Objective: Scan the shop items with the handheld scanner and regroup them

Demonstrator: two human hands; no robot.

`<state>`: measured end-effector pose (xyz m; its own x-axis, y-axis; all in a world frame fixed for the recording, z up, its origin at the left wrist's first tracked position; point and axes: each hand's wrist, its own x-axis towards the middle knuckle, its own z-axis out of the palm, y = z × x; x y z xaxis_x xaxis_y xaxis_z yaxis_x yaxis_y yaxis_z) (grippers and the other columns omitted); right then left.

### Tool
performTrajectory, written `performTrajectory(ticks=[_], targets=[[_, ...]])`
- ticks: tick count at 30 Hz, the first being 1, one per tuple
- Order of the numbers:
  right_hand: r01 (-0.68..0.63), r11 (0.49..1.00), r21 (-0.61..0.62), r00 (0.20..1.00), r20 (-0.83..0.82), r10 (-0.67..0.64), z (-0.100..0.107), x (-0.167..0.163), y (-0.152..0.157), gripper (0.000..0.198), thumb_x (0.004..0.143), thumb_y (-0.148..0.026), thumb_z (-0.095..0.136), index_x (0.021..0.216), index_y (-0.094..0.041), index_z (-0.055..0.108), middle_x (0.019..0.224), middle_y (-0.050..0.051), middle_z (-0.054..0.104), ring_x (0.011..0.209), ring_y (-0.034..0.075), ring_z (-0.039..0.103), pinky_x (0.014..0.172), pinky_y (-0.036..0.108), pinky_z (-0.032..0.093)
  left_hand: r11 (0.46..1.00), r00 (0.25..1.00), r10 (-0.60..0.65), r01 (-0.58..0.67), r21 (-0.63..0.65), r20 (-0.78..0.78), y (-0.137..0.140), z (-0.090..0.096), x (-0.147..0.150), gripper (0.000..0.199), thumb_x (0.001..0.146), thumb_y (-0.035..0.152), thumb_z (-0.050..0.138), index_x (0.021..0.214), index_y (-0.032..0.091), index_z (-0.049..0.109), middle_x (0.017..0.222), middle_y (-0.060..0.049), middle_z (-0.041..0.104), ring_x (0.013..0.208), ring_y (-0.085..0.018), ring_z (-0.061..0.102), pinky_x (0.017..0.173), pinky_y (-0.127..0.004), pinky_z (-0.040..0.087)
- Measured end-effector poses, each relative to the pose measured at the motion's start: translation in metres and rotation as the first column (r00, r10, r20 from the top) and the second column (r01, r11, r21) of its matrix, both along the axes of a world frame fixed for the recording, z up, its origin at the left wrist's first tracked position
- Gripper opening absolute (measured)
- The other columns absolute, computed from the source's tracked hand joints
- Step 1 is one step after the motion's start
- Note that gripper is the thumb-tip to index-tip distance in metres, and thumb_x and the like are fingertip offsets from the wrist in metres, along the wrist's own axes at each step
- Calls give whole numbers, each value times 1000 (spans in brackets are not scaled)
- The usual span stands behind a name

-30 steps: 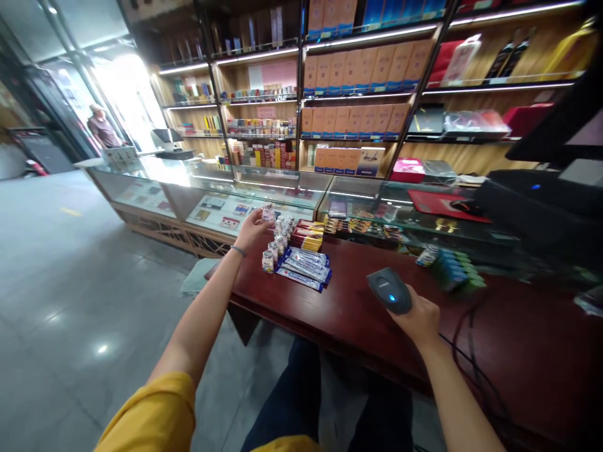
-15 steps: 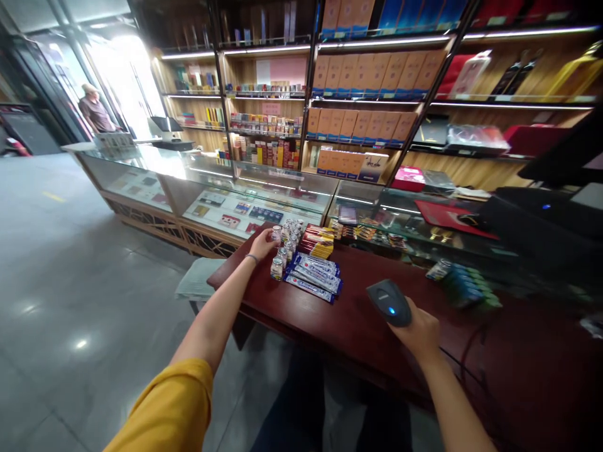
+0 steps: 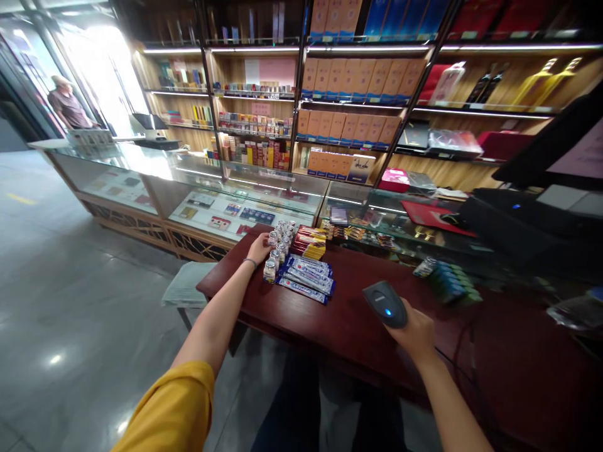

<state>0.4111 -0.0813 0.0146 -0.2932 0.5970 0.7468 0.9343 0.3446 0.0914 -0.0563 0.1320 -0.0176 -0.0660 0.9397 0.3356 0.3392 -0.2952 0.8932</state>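
My left hand reaches to the far left end of the dark red table, its fingers closed around a small jar with a silvery lid. That jar stands at the outer side of a cluster of similar jars in rows. Beside them lie blue-and-white long packets, fanned over one another, and a stack of red-and-yellow packets. In my right hand is a dark handheld barcode scanner, a blue light glowing on top. It is held above the table, pointing left toward the packets.
A can and green-blue packs stand on the table's right part. Behind runs a glass display counter, backed by shelves of boxes. A padded stool is at the left. One person stands far left.
My left hand has come down with the jar, bringing it in line with the others. The view has shifted slightly to the right. The scanner stays in my right hand.
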Motion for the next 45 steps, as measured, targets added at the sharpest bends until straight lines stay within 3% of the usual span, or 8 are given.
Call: performTrajectory(ticks=[4,7,14,19,23,29,36,45], targets=[[4,1000,17,1000,-11,-3,1,0,-3,37,80,-39,55,109,-15,57,68,4,67,58,19,63,56,27,42,1000,999,-26,26,-10,34,-2,2,-2,60,63,20,75,120,18,55,100,-5,66,90,-18,65,90,-38,50],[16,999,32,1000,-21,-15,2,2,-5,35,80,-38,54,107,-15,58,68,4,67,58,19,63,56,27,42,1000,997,27,-27,-12,69,-4,10,-6,65,62,20,76,123,18,54,104,-7,65,92,-19,65,91,-40,51],[46,998,50,999,-25,-44,2,14,-7,36,79,-39,57,105,-14,59,67,4,66,57,18,62,57,26,41,981,997,75,-75,180,5,-22,65,-10,44,76,27,65,118,17,61,118,-10,65,106,-22,62,100,-41,47],[111,992,55,993,-49,-109,3,23,-9,37,78,-42,57,103,-15,61,64,4,66,56,18,61,56,25,40,967,999,-32,24,255,28,-42,108,29,39,79,32,66,116,19,64,115,-9,67,105,-22,63,99,-40,48],[129,990,53,989,-79,-125,6,30,-13,38,77,-42,58,103,-15,62,64,4,66,57,18,61,57,25,40,964,974,-155,113,241,166,-60,122,84,38,80,33,66,114,18,64,112,-9,68,102,-21,64,92,-39,53],[170,984,62,982,-97,-163,12,48,-25,35,78,-42,56,99,-15,61,64,4,66,57,19,62,56,26,39,948,914,-306,269,169,265,-78,111,169,37,80,34,66,113,17,63,109,-9,69,101,-22,65,89,-39,54],[278,960,-30,950,-140,-279,17,85,-44,34,78,-42,55,100,-17,61,65,5,66,59,20,63,57,27,39,914,883,-405,384,132,236,-79,84,258,40,81,32,65,119,18,61,108,-8,68,105,-22,63,97,-39,50],[349,936,-49,912,-211,-351,11,137,-46,30,77,-42,56,95,-18,62,63,3,66,59,20,63,56,26,38,860,814,-494,510,33,306,-80,53,359,43,80,33,65,120,18,59,110,-10,66,105,-21,62,94,-38,50]])
